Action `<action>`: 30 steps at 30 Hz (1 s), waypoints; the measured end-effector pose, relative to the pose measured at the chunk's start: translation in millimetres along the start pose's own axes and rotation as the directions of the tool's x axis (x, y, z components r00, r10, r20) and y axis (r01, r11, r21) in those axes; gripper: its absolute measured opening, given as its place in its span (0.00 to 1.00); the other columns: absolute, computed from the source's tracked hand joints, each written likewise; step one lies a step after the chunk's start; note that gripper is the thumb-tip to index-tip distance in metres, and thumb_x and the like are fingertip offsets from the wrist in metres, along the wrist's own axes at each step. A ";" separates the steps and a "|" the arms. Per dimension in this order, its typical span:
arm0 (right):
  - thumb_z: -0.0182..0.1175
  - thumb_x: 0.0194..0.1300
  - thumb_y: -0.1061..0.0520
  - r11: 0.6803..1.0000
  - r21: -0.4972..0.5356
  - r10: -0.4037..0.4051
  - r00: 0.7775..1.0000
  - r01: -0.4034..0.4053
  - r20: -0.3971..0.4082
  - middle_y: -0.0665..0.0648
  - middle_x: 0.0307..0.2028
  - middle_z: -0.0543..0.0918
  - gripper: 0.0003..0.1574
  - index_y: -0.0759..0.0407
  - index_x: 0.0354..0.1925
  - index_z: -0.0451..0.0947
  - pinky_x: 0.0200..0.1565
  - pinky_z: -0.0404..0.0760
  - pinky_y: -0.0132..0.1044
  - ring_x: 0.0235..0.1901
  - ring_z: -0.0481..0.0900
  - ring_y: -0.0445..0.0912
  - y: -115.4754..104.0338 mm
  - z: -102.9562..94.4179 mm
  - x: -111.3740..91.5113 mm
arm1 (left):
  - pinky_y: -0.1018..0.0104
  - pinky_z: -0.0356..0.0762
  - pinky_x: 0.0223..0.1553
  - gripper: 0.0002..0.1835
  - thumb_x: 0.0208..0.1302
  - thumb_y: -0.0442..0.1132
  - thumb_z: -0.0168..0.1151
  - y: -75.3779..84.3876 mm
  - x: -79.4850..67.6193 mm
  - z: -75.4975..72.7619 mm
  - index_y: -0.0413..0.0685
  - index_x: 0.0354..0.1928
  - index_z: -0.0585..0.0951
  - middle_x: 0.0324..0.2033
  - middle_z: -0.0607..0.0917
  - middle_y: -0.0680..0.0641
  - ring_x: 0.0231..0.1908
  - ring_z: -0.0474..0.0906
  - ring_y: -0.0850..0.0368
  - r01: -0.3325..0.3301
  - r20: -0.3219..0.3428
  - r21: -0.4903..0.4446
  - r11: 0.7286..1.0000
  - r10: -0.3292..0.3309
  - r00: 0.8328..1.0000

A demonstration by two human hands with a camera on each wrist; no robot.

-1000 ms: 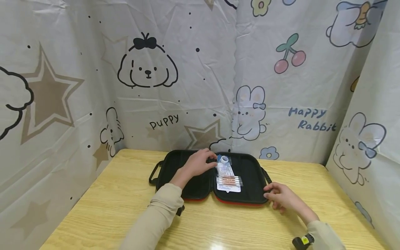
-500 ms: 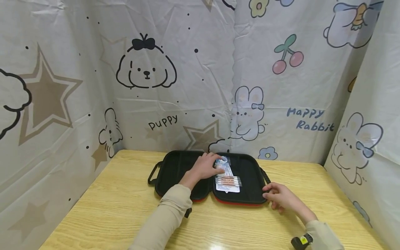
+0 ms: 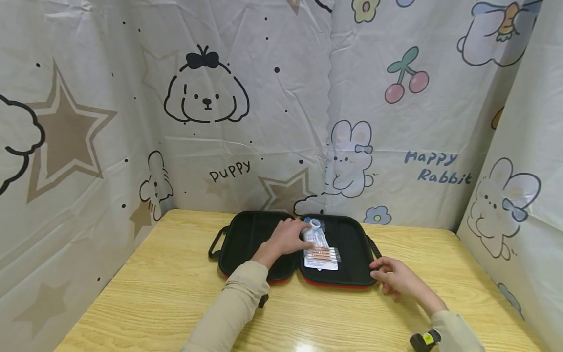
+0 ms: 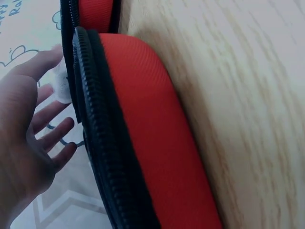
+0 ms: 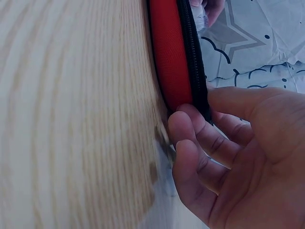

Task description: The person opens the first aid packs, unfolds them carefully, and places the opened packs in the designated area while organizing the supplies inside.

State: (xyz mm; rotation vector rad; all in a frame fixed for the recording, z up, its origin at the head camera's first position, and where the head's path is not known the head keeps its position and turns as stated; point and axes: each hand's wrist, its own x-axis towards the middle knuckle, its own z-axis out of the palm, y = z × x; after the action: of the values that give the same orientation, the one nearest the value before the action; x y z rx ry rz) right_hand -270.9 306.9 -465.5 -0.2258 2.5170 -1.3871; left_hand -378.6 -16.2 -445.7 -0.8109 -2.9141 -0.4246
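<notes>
An unzipped first-aid case [image 3: 347, 252], black inside with a red shell, lies spread flat on the table. My left hand [image 3: 288, 237] reaches over its middle, thumb and index finger curved around a white plastic-wrapped packet [image 3: 317, 238] in the right half. The left wrist view shows this white packet [image 4: 62, 88] between thumb and fingers, its far side hidden. A roll of white tape [image 3: 314, 223] lies above it and a pack of cotton swabs [image 3: 321, 254] below. At the case's near right corner, my right hand [image 3: 396, 276] pinches the edge; its thumb and fingers hold the rim [image 5: 193, 62].
The light wooden table [image 3: 176, 303] stretches toward me and to both sides of the case. A black carry handle [image 3: 215, 247] sticks out at the case's left. A printed white curtain [image 3: 264, 98] hangs behind and at both sides.
My left hand has moved rightward from the case's fold to the white packet, and its thumb has shifted slightly toward me. My right hand stays at the corner.
</notes>
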 end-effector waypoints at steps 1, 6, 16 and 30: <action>0.60 0.70 0.54 1.000 0.002 -0.001 1.000 0.001 0.001 0.58 0.30 0.76 0.25 0.69 0.57 0.69 0.17 0.69 0.33 0.21 0.75 0.45 0.2 0.0 -0.2 | 0.54 0.69 0.55 0.34 0.58 0.64 0.66 -0.4 -0.6 -1.0 0.59 0.64 0.78 0.61 0.80 0.51 0.55 0.73 0.51 -0.003 -0.009 -0.007 1.000 0.003 1.000; 0.60 0.70 0.55 1.000 -0.008 -0.014 1.000 0.014 0.000 0.58 0.30 0.77 0.25 0.69 0.57 0.69 0.16 0.69 0.33 0.21 0.75 0.44 -0.8 -0.4 -1.4 | 0.52 0.69 0.61 0.32 0.59 0.61 0.67 -3.0 -5.1 -8.7 0.57 0.64 0.78 0.62 0.80 0.49 0.58 0.74 0.50 -0.019 -0.047 -0.062 0.998 0.016 0.999; 0.60 0.70 0.55 0.999 -0.029 -0.014 1.000 0.014 -0.003 0.58 0.30 0.77 0.23 0.69 0.56 0.70 0.16 0.70 0.33 0.21 0.76 0.44 -3.2 -0.2 -0.8 | 0.48 0.69 0.63 0.31 0.58 0.60 0.68 -17.0 -23.6 -23.5 0.57 0.61 0.80 0.59 0.81 0.47 0.59 0.75 0.48 -0.028 -0.069 -0.114 0.993 0.020 0.997; 0.59 0.71 0.56 0.999 -0.032 -0.021 1.000 0.020 -0.015 0.58 0.29 0.76 0.23 0.70 0.57 0.69 0.16 0.70 0.33 0.21 0.75 0.44 -4.1 2.6 -2.4 | 0.52 0.71 0.53 0.29 0.52 0.56 0.74 -45.0 -60.7 -41.6 0.54 0.56 0.84 0.51 0.84 0.49 0.48 0.79 0.52 -0.021 -0.122 -0.066 0.998 0.013 0.992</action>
State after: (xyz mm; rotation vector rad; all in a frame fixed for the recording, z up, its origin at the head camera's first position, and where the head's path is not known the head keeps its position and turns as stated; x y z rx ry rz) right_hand -267.8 303.2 -463.0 -0.2491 2.5576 -1.3619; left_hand -349.7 -95.1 -426.2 -0.7887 -2.7921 -0.5535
